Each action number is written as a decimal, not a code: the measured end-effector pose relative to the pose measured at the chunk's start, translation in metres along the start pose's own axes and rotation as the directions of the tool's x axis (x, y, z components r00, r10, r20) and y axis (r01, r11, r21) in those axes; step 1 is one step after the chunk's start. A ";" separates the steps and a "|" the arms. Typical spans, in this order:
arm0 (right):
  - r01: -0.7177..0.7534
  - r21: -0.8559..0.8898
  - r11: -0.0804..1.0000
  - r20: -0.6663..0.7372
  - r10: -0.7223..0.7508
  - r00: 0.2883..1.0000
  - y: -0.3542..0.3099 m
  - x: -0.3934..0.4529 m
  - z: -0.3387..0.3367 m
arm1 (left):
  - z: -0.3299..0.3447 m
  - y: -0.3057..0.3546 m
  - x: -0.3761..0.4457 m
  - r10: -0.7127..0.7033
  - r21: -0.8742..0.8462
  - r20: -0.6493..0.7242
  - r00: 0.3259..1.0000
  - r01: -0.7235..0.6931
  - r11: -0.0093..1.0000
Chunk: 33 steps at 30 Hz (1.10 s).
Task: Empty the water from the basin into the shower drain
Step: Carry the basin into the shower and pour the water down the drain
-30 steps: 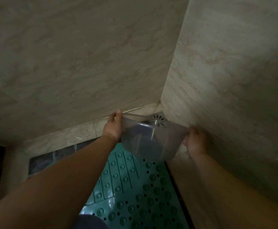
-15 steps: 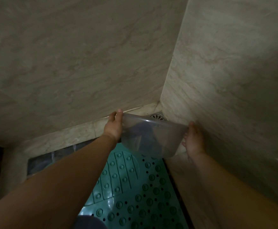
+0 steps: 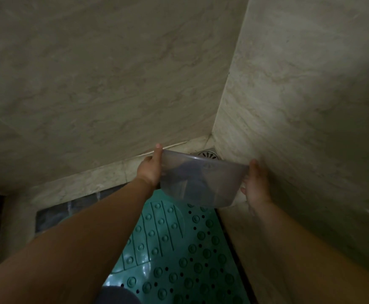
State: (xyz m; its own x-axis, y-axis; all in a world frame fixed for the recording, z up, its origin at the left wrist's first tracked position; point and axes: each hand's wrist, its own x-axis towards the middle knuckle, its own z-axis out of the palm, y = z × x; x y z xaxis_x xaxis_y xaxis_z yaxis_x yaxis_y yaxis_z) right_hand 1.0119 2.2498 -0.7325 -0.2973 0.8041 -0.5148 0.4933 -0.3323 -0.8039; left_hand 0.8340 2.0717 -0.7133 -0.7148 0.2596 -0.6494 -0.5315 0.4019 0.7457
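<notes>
I hold a translucent plastic basin (image 3: 201, 181) between both hands, low in the shower corner. My left hand (image 3: 150, 170) grips its left rim, thumb on top. My right hand (image 3: 256, 185) grips the right side near the wall. The basin's far rim covers part of the round metal shower drain (image 3: 207, 154) set in the corner of the floor. Whether water is inside the basin cannot be told in the dim light.
Marble walls meet at the corner right behind the drain; the right wall (image 3: 299, 128) is close to my right hand. A green studded anti-slip mat (image 3: 179, 249) covers the floor below the basin. A dark tile strip (image 3: 54, 213) lies at left.
The basin has tipped back from a steep pour toward level and risen slightly, now hiding more of the drain. Both hands kept their grip.
</notes>
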 end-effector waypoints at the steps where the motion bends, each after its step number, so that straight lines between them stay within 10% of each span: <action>1: -0.005 0.007 1.000 -0.004 0.005 1.000 -0.001 0.000 0.000 | 0.000 0.000 0.001 -0.005 0.013 0.005 1.000 0.005 1.000; 33: -0.092 0.230 0.969 0.190 0.047 0.981 -0.015 -0.017 -0.001 | 0.007 -0.007 0.000 -0.003 0.115 0.121 0.993 -0.011 0.993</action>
State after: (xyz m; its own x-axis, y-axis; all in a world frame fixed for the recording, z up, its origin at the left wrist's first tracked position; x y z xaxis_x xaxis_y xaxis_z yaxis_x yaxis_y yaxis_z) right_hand 1.0102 2.2420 -0.7111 -0.4237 0.6789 -0.5997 0.3168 -0.5091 -0.8003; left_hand 0.8410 2.0748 -0.7197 -0.6527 0.3630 -0.6650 -0.4677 0.4975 0.7306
